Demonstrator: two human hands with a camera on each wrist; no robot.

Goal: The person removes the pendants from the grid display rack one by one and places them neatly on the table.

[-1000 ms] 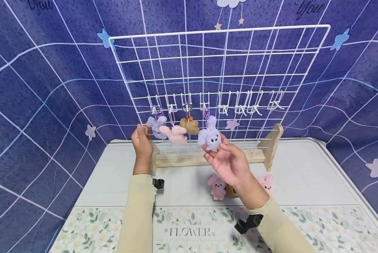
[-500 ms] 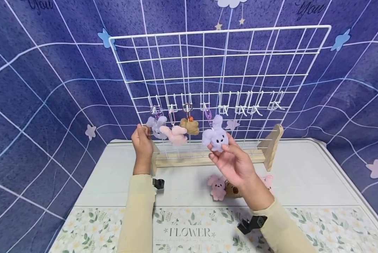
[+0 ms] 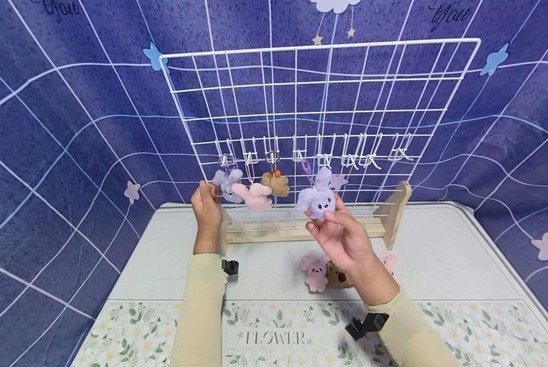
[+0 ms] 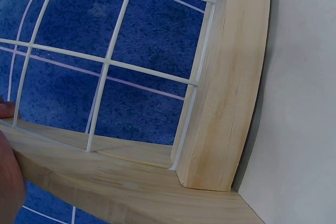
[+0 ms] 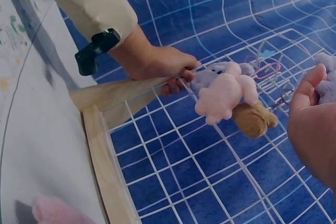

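Note:
My right hand (image 3: 344, 237) pinches a lavender plush bunny keychain (image 3: 323, 201) between thumb and fingers, in front of a white wire grid rack (image 3: 319, 48). The bunny's purple clasp (image 3: 307, 168) rises to just right of a white hook (image 3: 298, 155); whether they touch I cannot tell. My left hand (image 3: 207, 209) grips the rack's left wooden upright (image 5: 123, 95), fingers curled round its edge. Left of the bunny hang another lavender plush keychain (image 3: 228, 184), a pink plush keychain (image 3: 255, 198) and a brown plush keychain (image 3: 276, 183).
Several bare hooks (image 3: 369, 159) line the grid's right half. On the white table (image 3: 163, 265) lie a pink plush (image 3: 316, 275), a brown plush (image 3: 338, 276) and another pink plush (image 3: 390, 262), partly behind my right arm. The rack's right wooden foot (image 3: 396, 214) stands behind.
My right hand has moved right with the lavender bunny, and its purple clasp has shifted from in front of the hook to the hook's right. My left hand keeps its place.

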